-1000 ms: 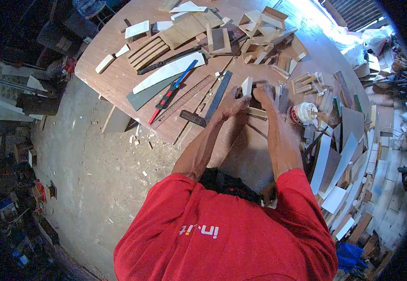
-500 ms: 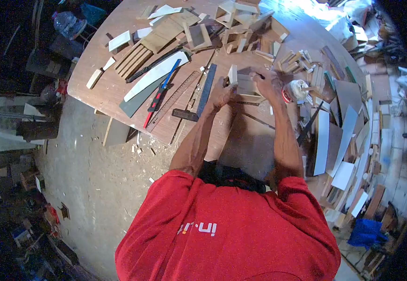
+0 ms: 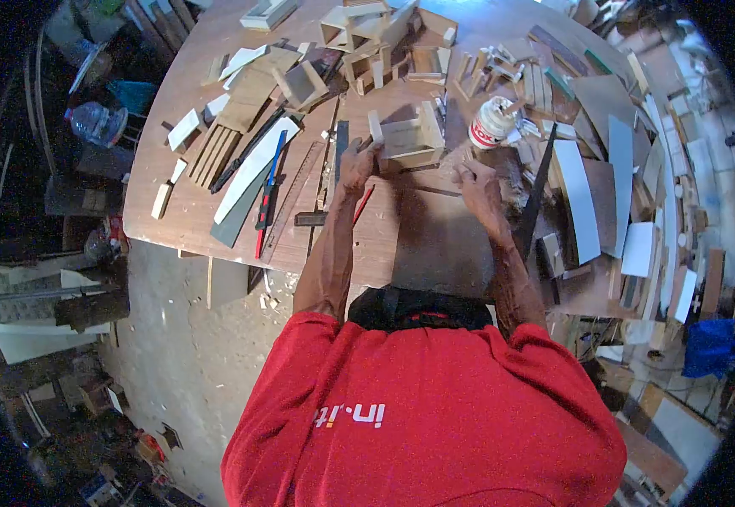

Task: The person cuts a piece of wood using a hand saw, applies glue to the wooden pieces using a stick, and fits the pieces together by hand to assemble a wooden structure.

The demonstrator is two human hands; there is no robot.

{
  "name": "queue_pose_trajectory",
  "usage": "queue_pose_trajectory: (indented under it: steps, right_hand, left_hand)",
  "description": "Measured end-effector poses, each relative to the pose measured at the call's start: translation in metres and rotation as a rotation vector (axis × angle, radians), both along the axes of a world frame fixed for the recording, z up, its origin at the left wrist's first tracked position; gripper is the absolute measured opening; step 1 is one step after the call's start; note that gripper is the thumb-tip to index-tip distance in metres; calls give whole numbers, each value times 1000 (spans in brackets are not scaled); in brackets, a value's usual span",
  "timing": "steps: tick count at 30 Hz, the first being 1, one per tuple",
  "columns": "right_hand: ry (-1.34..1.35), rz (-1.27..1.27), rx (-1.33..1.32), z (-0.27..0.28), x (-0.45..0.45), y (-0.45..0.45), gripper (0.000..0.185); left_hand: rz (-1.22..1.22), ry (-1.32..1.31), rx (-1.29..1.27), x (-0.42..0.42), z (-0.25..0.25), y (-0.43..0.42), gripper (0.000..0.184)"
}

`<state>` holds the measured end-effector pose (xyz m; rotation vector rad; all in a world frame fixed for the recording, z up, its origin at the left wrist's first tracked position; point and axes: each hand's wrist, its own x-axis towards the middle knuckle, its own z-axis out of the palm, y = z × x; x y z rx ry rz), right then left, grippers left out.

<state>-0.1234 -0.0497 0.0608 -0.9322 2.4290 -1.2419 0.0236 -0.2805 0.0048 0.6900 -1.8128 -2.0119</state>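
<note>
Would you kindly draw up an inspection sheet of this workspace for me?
Surface: brown tabletop, with small wood scraps on it.
Job's things: open wooden box standing between the hands; white jar with a red label, beyond the right hand.
Clutter: pale curved strip among offcuts at right; red-and-blue tool at left; more small boxes at the far side.
Hands: left hand at the box's left side, grip unclear; right hand curled near its right corner, contents unclear.
Cables: nothing seen.
Surroundings: concrete floor with scraps; blue plastic at right.
</note>
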Motion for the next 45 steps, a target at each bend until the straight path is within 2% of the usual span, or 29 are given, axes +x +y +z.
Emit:
queue_pose_trajectory:
  steps: [1, 4, 6, 8, 9, 10, 14, 16, 18, 21, 25, 26, 28, 31, 33, 34, 36, 37, 39, 43, 45]
  right_hand:
    - [-59, -21, -69, 0, 6, -3, 22]
    - [13, 21, -54, 3, 12, -8, 22]
    - [62, 40, -17, 9, 17, -13, 23]
    - [113, 65, 24, 17, 26, -18, 24]
    - [178, 72, 30, 22, 33, -21, 26]
    - [244, 82, 35, 25, 37, -23, 28]
    - [201, 97, 100, 25, 42, -22, 33]
    - [-26, 10, 8, 42, 44, -17, 34]
    - [-59, -14, 1, 30, 32, -10, 33]
    - [-76, -68, -8, -10, 14, -6, 31]
    - [-143, -61, -65, -27, 7, -8, 30]
    - [-145, -64, -67, -28, 8, -8, 30]
    - [2, -71, -81, -22, 14, -9, 35]
    - [-54, -139, -18, 2, 21, -12, 41]
    - [-29, -130, -69, -31, 14, -17, 42]
    - [-4, -117, -121, -37, 11, -20, 43]
    - [5, -117, -94, -41, 7, -23, 43]
    - [14, -116, -68, -40, 6, -25, 43]
    - [97, -110, -96, -35, 7, -25, 41]
    - [294, -46, -85, 5, 18, -27, 33]
    - [248, 12, -9, 25, 24, -33, 32]
  left_hand:
    - [219, -98, 152, -11, -2, 6, 57]
    - [81, 41, 180, -2, 12, 7, 60]
    - [144, -16, 208, -6, 14, 10, 55]
    - [158, -52, 299, -8, 6, 3, 91]
    - [169, -53, 298, -8, 6, 2, 92]
    - [165, -55, 296, -10, 5, 1, 92]
    - [159, -61, 284, -7, -8, -3, 94]
    - [139, -16, 243, -6, -5, -4, 95]
    - [33, -24, 224, -5, 1, -4, 95]
    - [126, 4, 235, -4, 3, 4, 93]
    - [113, -43, 131, -3, -13, -4, 92]
    - [81, 22, 138, -1, -19, -6, 92]
    - [48, 84, 143, 0, -20, -7, 92]
    - [56, -2, 96, -1, -9, -4, 92]
    - [63, -58, 14, -4, 2, 4, 51]
    - [62, -58, 14, -7, 4, 5, 51]
    - [127, -167, 171, -10, 11, 6, 67]
    - [128, -167, 170, -9, 16, 7, 67]
    - [139, -97, 189, -2, 24, 13, 95]
    - [148, -51, 217, 4, 28, 19, 86]
    - [151, -171, 228, 1, 31, 18, 81]
